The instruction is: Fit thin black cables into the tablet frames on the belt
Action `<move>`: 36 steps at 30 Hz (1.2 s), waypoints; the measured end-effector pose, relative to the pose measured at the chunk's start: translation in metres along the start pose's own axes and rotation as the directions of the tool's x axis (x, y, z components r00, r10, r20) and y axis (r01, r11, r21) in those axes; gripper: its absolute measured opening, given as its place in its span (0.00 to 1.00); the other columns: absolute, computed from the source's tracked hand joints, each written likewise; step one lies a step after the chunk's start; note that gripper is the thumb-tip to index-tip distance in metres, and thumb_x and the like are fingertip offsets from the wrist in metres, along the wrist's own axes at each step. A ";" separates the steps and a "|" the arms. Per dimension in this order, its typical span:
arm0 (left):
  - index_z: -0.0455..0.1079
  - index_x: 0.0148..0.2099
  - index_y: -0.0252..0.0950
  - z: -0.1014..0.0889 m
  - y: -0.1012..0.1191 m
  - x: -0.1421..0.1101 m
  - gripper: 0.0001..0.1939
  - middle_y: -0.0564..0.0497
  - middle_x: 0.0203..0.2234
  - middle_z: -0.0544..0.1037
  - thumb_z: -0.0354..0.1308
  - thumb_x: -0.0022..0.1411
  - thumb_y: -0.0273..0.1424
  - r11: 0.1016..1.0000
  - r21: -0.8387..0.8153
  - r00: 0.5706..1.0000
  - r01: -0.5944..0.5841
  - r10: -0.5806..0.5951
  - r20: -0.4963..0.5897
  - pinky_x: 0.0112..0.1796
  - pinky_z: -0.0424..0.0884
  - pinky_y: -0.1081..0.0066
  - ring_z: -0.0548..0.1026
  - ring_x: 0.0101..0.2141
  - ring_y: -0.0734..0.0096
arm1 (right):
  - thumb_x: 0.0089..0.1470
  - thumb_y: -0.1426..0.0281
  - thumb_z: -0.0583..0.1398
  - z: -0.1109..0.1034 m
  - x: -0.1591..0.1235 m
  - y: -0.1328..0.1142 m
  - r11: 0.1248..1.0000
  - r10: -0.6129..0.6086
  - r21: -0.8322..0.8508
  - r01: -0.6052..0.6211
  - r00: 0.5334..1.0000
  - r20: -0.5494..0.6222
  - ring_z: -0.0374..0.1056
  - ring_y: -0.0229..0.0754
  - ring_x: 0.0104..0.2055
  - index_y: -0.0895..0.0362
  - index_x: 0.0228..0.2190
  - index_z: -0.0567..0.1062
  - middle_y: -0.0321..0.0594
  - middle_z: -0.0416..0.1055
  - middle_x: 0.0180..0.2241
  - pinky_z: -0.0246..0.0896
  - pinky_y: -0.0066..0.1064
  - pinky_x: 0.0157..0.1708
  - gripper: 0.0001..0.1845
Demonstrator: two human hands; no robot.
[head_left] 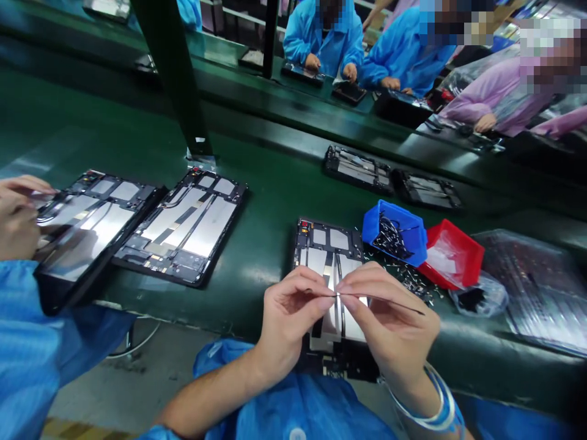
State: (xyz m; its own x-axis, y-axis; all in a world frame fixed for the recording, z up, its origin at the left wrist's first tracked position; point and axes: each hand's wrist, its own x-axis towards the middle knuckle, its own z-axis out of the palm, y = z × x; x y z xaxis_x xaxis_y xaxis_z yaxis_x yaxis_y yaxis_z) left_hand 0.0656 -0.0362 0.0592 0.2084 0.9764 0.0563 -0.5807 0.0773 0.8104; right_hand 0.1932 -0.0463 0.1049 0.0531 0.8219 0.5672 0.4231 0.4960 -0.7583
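The cable (419,312) is off the open device (339,239), held above it; left hand (282,321) and right hand (398,330) each have the grip pinched shut on it. The device sits at the table's (266,244) edge, its cover off, inner parts showing

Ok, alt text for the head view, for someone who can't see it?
Left hand and right hand pinch a thin dark wire above an opened tablet-like device on a green workbench. To its right stand a blue bin of small dark parts and a red bin; to its left, a co-worker's hand is at another opened device.
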 end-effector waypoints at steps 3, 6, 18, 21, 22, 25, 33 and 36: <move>0.74 0.43 0.40 -0.029 0.005 -0.002 0.09 0.50 0.38 0.76 0.63 0.59 0.27 0.910 0.399 0.991 -0.117 0.082 0.103 0.36 0.70 0.72 0.73 0.37 0.70 | 0.50 0.75 0.64 -0.008 0.011 0.009 0.977 0.209 -0.056 -0.205 0.974 0.085 0.70 0.37 0.26 0.54 0.25 0.76 0.34 0.75 0.23 0.64 0.30 0.26 0.05; 0.72 0.46 0.39 -0.062 0.014 0.000 0.12 0.47 0.42 0.76 0.57 0.62 0.22 0.559 0.773 0.951 -0.300 0.236 0.199 0.45 0.69 0.66 0.73 0.43 0.66 | 0.50 0.68 0.64 -0.012 0.023 0.028 0.849 0.518 -0.072 -0.523 0.798 0.307 0.66 0.35 0.20 0.55 0.22 0.73 0.33 0.71 0.18 0.59 0.26 0.19 0.08; 0.64 0.58 0.32 -0.096 0.012 0.013 0.24 0.35 0.54 0.71 0.46 0.60 0.15 -0.062 0.681 0.681 -0.730 0.018 0.732 0.43 0.73 0.61 0.71 0.52 0.55 | 0.49 0.71 0.60 0.010 0.029 0.052 0.660 0.743 -0.369 -0.654 0.494 0.453 0.59 0.31 0.16 0.57 0.20 0.70 0.30 0.67 0.13 0.53 0.26 0.20 0.08; 0.65 0.57 0.32 -0.095 0.009 0.014 0.24 0.35 0.54 0.71 0.46 0.60 0.15 -0.077 0.670 0.671 -0.738 0.011 0.741 0.42 0.73 0.61 0.71 0.52 0.54 | 0.48 0.72 0.60 0.009 0.030 0.051 0.649 0.759 -0.458 -0.608 0.478 0.441 0.58 0.30 0.17 0.57 0.20 0.71 0.29 0.66 0.14 0.51 0.26 0.20 0.08; 0.66 0.57 0.31 -0.095 0.008 0.014 0.24 0.35 0.54 0.71 0.46 0.60 0.15 -0.075 0.669 0.671 -0.739 0.010 0.742 0.42 0.73 0.61 0.71 0.52 0.54 | 0.48 0.73 0.60 0.009 0.030 0.051 0.652 0.758 -0.479 -0.588 0.481 0.441 0.58 0.30 0.17 0.57 0.20 0.71 0.29 0.66 0.14 0.51 0.26 0.20 0.07; 0.66 0.56 0.30 -0.093 0.005 0.014 0.22 0.35 0.53 0.72 0.46 0.61 0.16 -0.064 0.671 0.672 -0.738 0.016 0.741 0.43 0.72 0.62 0.72 0.51 0.55 | 0.48 0.73 0.61 0.010 0.029 0.051 0.678 0.735 -0.502 -0.538 0.516 0.440 0.58 0.30 0.17 0.57 0.20 0.72 0.28 0.64 0.14 0.50 0.25 0.21 0.07; 0.69 0.52 0.30 -0.079 0.008 0.013 0.17 0.34 0.53 0.73 0.47 0.63 0.19 -0.131 0.668 0.670 -0.732 0.040 0.742 0.42 0.69 0.61 0.72 0.53 0.53 | 0.53 0.69 0.61 0.003 0.023 0.051 0.746 0.660 -0.460 -0.482 0.626 0.415 0.59 0.30 0.18 0.58 0.25 0.75 0.28 0.64 0.14 0.52 0.26 0.22 0.08; 0.67 0.57 0.34 -0.076 0.005 0.014 0.21 0.36 0.56 0.71 0.45 0.64 0.20 -0.147 0.665 0.674 -0.732 -0.011 0.739 0.44 0.68 0.61 0.70 0.56 0.53 | 0.55 0.70 0.61 -0.004 0.020 0.048 0.786 0.610 -0.423 -0.451 0.677 0.412 0.60 0.30 0.19 0.58 0.27 0.75 0.28 0.67 0.16 0.54 0.25 0.22 0.07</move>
State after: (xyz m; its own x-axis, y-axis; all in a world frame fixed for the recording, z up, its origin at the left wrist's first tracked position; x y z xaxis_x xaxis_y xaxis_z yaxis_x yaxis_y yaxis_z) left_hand 0.0052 -0.0069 0.0197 0.7285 0.5081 0.4595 0.4562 -0.8602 0.2279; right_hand 0.2182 -0.0071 0.0808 -0.0785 0.9743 -0.2113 0.6908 -0.0997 -0.7162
